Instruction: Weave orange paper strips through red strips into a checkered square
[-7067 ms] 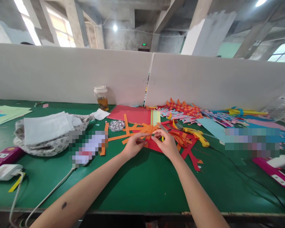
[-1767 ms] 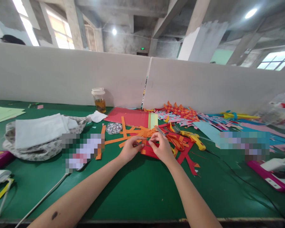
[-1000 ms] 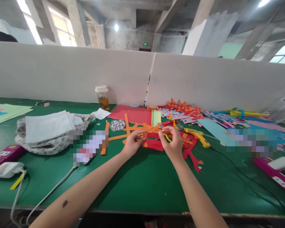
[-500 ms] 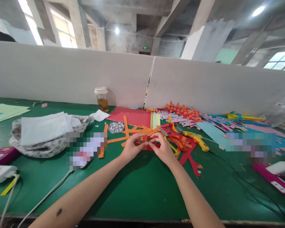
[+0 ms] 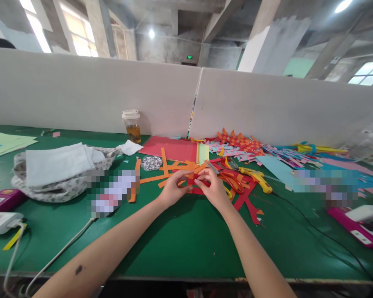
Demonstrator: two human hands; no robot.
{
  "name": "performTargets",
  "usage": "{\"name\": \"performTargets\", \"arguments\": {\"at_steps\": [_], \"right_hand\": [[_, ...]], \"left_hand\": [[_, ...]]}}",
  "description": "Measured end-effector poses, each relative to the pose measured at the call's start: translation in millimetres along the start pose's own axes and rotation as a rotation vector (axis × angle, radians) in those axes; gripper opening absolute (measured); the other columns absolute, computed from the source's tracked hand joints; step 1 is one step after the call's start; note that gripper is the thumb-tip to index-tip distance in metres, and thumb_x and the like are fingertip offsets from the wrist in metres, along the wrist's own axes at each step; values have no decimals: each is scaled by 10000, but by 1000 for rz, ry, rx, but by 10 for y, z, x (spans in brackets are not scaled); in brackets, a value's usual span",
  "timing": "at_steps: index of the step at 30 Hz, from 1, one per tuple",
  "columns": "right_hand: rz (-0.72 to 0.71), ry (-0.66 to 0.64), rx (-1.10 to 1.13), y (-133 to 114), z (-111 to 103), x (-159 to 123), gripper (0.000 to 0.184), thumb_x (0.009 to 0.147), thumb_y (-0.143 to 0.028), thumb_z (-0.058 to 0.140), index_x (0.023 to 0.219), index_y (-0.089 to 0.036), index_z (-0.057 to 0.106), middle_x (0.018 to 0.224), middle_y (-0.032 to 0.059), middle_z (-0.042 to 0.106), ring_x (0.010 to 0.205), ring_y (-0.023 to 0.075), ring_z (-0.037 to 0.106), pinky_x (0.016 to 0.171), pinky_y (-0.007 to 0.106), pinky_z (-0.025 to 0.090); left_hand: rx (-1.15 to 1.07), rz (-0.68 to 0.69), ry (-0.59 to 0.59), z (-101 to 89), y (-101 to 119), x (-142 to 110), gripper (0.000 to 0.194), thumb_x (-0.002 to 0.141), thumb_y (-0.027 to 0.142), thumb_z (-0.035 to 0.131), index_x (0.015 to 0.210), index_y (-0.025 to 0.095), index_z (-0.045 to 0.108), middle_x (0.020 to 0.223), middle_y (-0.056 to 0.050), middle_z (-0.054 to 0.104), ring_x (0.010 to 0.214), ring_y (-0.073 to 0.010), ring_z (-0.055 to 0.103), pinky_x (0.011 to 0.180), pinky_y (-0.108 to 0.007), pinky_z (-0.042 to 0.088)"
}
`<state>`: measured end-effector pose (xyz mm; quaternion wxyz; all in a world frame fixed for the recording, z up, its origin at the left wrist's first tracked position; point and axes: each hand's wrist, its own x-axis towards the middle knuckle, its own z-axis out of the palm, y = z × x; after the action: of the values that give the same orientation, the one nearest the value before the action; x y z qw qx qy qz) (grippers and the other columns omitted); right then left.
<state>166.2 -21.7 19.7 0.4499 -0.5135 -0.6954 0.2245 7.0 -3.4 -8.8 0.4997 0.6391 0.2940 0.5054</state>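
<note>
Over the middle of the table, my left hand (image 5: 175, 188) and my right hand (image 5: 211, 187) face each other with curved fingers. Between them is a small piece of interlaced red and orange paper strips (image 5: 191, 179). The left thumb and fingers pinch its left side, while the right thumb and fingertips grip its right side. My fingers cover part of the piece. Loose orange paper strips (image 5: 153, 179) lie left of and beyond my hands. Close to my right hand are orange-handled scissors (image 5: 234, 183) and a yellow glue gun (image 5: 258, 179), on red paper scraps (image 5: 246, 203).
Red sheets (image 5: 170, 149) and a lidded drink cup (image 5: 132, 126) stand near the white partition (image 5: 96, 93). Woven paper pieces (image 5: 239, 142) pile up at the back right. A cloth bundle (image 5: 59, 169), blurred phone-like object (image 5: 115, 194) and power strips (image 5: 357, 227) flank the green table (image 5: 174, 244).
My right thumb and fingertips have shifted slightly up and away from my left thumb, leaving more red paper visible between the hands. The whole view has tilted a little downward.
</note>
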Motion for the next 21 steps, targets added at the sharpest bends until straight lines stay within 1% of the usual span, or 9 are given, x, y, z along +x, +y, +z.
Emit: {"name": "performTargets", "arguments": {"at_steps": [6, 9, 13, 17, 19, 21], "right_hand": [[29, 9, -54, 30, -19, 17, 198, 718, -252, 583, 863, -232, 450, 746, 6, 647, 746, 190, 636, 700, 333, 462], [51, 5, -122, 40, -36, 19, 227, 690, -266, 610, 852, -237, 453, 721, -13, 644, 702, 178, 626, 671, 312, 450], [115, 26, -243, 88, -48, 25, 235, 665, -272, 623, 820, -241, 449, 693, -34, 632, 611, 149, 588, 600, 273, 424], [215, 50, -418, 154, -78, 19, 222, 645, -202, 591, 810, -244, 450, 699, -36, 634, 624, 162, 579, 565, 270, 386], [234, 115, -517, 166, -107, 13, 250, 621, -128, 547, 825, -239, 455, 733, -19, 635, 656, 182, 580, 582, 288, 383], [186, 261, -571, 151, -137, 10, 324, 596, -73, 493, 879, -228, 461, 843, 24, 630, 752, 214, 579, 633, 320, 398]], "left_hand": [[15, 9, 3, -4, -38, 12, 481, 638, 117, 675, 1096, 226, 576, 1188, -80, 499, 986, -190, 541, 855, -349, 466], [24, 29, 0, -8, -58, 17, 476, 632, 96, 672, 1084, 219, 585, 1170, -74, 509, 969, -173, 539, 890, -358, 442], [24, 14, 4, -15, -85, 26, 477, 638, 83, 655, 1088, 222, 581, 1185, -74, 494, 905, -148, 545, 847, -344, 465], [49, 3, 15, -19, -99, 28, 472, 645, 92, 649, 1092, 226, 580, 1188, -74, 486, 879, -141, 553, 794, -306, 489], [56, -8, 10, -22, -98, 26, 476, 657, 103, 643, 1110, 229, 569, 1202, -78, 477, 844, -131, 561, 754, -287, 502], [64, -13, 13, -26, -90, 23, 476, 662, 104, 641, 1116, 223, 564, 1206, -83, 477, 825, -127, 568, 740, -280, 508]]}}
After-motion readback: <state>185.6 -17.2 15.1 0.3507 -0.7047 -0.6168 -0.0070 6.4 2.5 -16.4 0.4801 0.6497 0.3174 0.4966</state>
